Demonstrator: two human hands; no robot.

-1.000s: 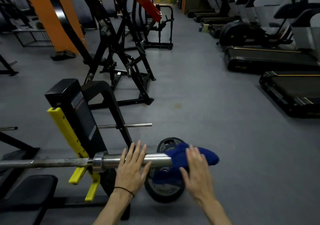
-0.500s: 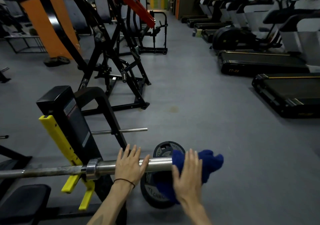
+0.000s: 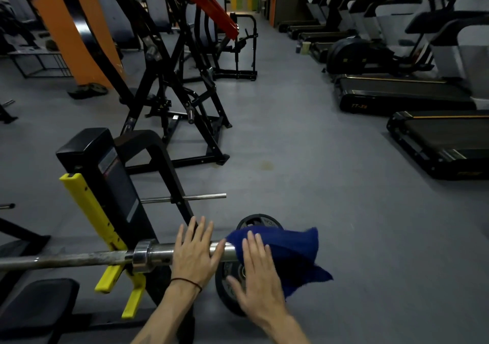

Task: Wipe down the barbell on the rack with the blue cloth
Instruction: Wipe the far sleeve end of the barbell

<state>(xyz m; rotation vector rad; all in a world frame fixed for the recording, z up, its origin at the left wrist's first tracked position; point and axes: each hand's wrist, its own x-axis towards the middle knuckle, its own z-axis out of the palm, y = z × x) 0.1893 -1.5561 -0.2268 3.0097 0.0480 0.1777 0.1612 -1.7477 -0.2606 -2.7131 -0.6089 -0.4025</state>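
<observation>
The long steel barbell (image 3: 79,260) lay on the black rack with yellow hooks (image 3: 105,211). The left hand (image 3: 194,256) rested flat on its sleeve; the right hand (image 3: 258,272), fingers straight, pressed the blue cloth (image 3: 288,248) draped over the end, a black weight plate (image 3: 230,285) standing just behind on the floor.

Two bare forearms are seen rising from the bottom edge of the frame, with no sleeves, gloves, rings or watch shown on them. A thin dark band, like a hair tie or cord, is worn around the wrist of the left hand (image 3: 194,255), just left of centre in the lower part of the frame, and it is looped slightly slack on the thumb side. Nothing is worn on the right hand (image 3: 258,277) or its wrist, lower centre.
</observation>
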